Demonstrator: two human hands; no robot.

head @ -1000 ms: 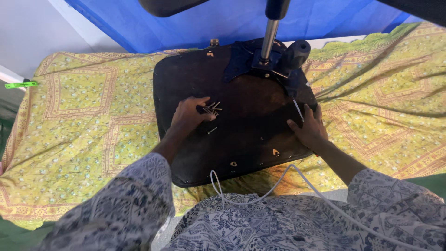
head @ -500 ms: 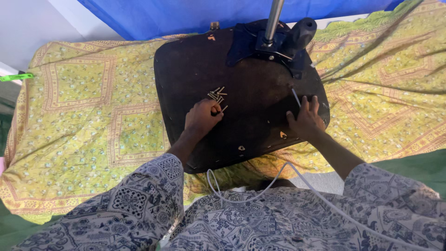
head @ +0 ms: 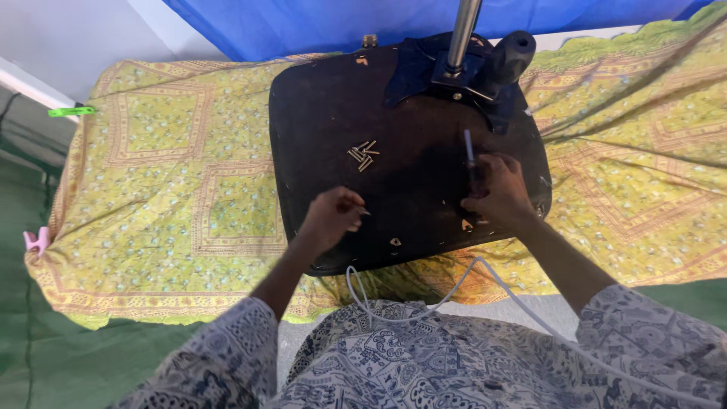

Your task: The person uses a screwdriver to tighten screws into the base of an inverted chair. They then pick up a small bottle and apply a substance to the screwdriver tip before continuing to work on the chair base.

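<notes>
Yellow patterned cloth [head: 166, 182] over table, upturned black chair seat [head: 333, 113], blue backdrop [head: 318, 23]

Seat base [head: 333, 113]: I see it centre frame, lying on the cloth [head: 151, 174].
Screws [head: 363, 155]: on the base, middle.
Post [head: 463, 34]: top centre, rising from the base.
My left hand [head: 331, 218]: below the screws.
My right hand [head: 500, 193]: right, at the tool [head: 469, 155].

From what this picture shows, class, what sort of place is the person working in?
Probably a makeshift home or small workshop bench: a yellow patterned cloth covers the table, a blue tarpaulin hangs behind, and an upturned black chair seat base lies there with small brass screws.
</notes>
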